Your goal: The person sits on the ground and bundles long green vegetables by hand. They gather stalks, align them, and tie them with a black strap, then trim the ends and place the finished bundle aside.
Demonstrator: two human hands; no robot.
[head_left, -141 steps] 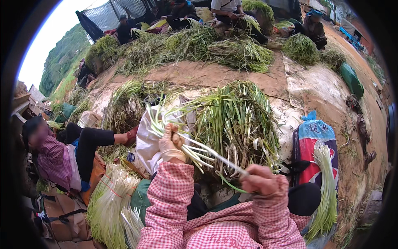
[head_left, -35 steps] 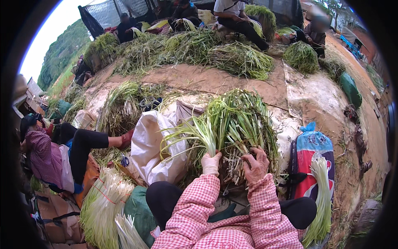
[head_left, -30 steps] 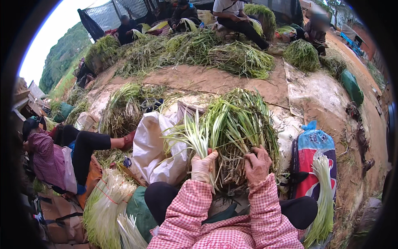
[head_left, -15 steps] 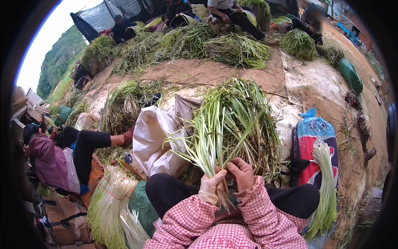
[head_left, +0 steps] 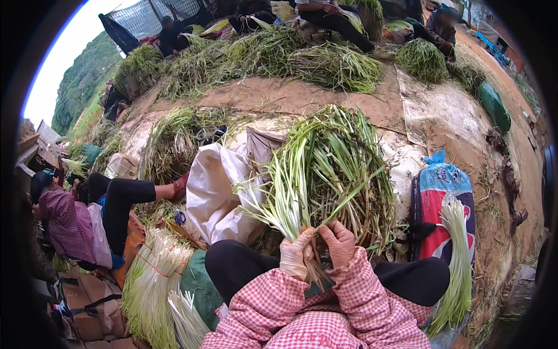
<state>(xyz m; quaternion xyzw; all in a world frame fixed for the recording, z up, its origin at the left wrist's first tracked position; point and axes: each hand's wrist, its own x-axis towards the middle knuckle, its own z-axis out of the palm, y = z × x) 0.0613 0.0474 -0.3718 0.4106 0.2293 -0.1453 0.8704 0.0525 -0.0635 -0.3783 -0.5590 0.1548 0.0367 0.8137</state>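
Observation:
My left hand [head_left: 295, 255], in a thin pale glove, is closed round a bunch of long leafy stalks [head_left: 294, 206]. Their green blades fan out away from me, while brownish root ends stick out below the fist. Close on its right, my right hand [head_left: 339, 243] pinches at the base of a leafy stalk [head_left: 356, 196] whose blade slants up to the right. The fingertips hide part of the pinch. Just beyond both hands lies a big heap of the same stalks [head_left: 363, 163], green on top and brownish at its right side.
A white sack [head_left: 215, 192] stands left of the heap. Tied pale bundles [head_left: 154, 270] lie on my left beside a green sack [head_left: 200, 282]. At right, a trimmed bundle [head_left: 456, 262] rests against a red-and-blue bag [head_left: 430, 209]. A co-worker [head_left: 70, 215] sits at left; others sit behind far heaps [head_left: 337, 64].
My left hand has turned slightly, with its thumb now higher on the bunch. The right hand stays close beside it, pinching. The blades have shifted a little.

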